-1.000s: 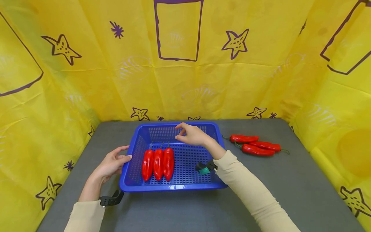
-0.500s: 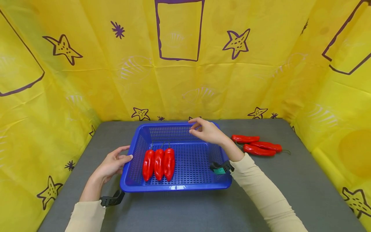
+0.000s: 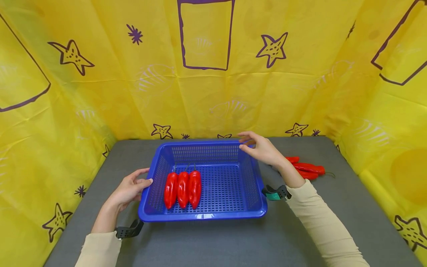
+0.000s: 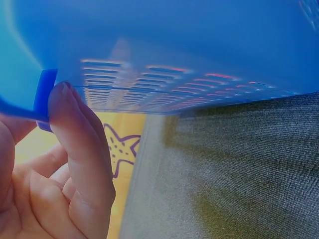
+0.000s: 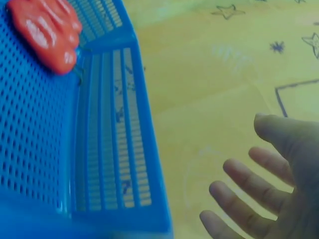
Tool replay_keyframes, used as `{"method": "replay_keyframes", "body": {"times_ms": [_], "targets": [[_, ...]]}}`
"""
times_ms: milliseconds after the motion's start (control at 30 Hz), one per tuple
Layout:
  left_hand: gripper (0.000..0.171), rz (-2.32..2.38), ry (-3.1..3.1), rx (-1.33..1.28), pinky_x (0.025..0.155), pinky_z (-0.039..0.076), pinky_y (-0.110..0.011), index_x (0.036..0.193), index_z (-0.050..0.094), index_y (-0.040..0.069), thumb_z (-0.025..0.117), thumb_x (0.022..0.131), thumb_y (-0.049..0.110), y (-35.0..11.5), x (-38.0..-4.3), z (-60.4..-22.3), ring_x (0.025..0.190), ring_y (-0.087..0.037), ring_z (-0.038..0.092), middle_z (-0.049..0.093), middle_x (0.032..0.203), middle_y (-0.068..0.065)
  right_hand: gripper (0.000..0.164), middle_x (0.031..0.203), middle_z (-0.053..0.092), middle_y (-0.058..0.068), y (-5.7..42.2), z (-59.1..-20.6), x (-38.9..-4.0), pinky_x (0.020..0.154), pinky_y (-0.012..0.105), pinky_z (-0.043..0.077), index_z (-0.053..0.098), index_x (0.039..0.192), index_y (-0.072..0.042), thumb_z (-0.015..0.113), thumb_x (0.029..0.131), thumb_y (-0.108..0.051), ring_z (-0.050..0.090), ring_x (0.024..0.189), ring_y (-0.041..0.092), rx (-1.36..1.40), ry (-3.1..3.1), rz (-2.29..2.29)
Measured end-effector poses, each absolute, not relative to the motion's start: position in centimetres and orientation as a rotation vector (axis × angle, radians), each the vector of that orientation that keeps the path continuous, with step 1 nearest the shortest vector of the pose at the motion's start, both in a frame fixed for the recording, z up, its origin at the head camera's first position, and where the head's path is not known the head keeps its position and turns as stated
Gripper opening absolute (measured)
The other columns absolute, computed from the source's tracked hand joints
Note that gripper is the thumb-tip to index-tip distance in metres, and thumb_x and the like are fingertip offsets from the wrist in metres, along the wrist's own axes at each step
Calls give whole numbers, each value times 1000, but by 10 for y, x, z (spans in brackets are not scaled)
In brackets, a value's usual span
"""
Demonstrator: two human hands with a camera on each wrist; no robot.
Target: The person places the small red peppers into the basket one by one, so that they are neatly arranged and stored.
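A blue plastic basket (image 3: pixel 230 214) with slotted walls stands on the table. Inside, on its left side, three red peppers (image 3: pixel 182 190) with green stems lie side by side. My left hand (image 3: pixel 129 189) pinches the basket's left rim; the left wrist view shows thumb and fingers (image 4: pixel 84 144) on either side of that rim. Over the back right corner of the basket hovers my right hand (image 3: pixel 265 151), holding nothing, its fingers (image 5: pixel 244 214) spread in the right wrist view. More red peppers (image 3: pixel 310 168) lie on the table to the right, partly hidden by the right forearm.
The grey table (image 3: pixel 207 244) extends in front of the basket and to both sides. A yellow cloth (image 3: pixel 207 104) with starfish drawings hangs behind the table and along its left and right sides.
My right hand has moved right, from above the middle of the basket to its back right corner, and its fingers have opened wider. The left hand stays on the rim.
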State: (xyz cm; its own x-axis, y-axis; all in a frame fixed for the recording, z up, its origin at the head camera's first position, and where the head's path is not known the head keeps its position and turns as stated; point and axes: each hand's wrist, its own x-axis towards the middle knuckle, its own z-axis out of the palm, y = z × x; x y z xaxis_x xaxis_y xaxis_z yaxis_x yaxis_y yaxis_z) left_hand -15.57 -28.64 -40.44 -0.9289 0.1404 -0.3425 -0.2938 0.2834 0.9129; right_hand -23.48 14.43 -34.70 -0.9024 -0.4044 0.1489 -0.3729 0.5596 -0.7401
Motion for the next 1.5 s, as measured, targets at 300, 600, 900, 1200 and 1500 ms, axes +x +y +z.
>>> {"method": "replay_keyframes", "body": {"times_ms": [300,600,900,1200,1500], "targets": [[69,1681,2205,-146,69,56,-46,144,21,8,59,90,27,-286,-154,-404,78,-29,68,65,95,-15,45,129,53,5,179,-354,-234,91,44,47,46,132,-17,58,90,-31,55,111,24,-633,2786,-1307],[68,1672,2215,-160,69,56,-46,144,21,8,59,90,26,-285,-154,-403,79,-29,68,65,96,-15,44,131,51,7,212,-367,-233,96,51,42,46,131,-16,59,90,-27,52,116,28,-614,2753,-1336],[68,1660,2221,-155,68,56,-46,144,21,9,59,90,27,-285,-155,-404,79,-29,68,65,97,-15,47,132,50,11,248,-386,-231,97,50,41,45,132,-14,57,91,-32,50,117,30,-560,2774,-1331],[68,1654,2223,-166,68,56,-45,144,20,9,58,91,27,-286,-156,-405,81,-29,68,65,100,-17,43,129,53,15,271,-404,-225,94,50,43,48,130,-9,58,91,-22,52,114,33,-526,2835,-1317],[68,1655,2222,-170,69,56,-46,144,20,10,58,91,28,-286,-156,-404,81,-29,68,65,100,-16,44,129,53,17,289,-417,-216,91,55,43,47,130,-9,57,91,-27,54,111,37,-497,2871,-1222]]}}
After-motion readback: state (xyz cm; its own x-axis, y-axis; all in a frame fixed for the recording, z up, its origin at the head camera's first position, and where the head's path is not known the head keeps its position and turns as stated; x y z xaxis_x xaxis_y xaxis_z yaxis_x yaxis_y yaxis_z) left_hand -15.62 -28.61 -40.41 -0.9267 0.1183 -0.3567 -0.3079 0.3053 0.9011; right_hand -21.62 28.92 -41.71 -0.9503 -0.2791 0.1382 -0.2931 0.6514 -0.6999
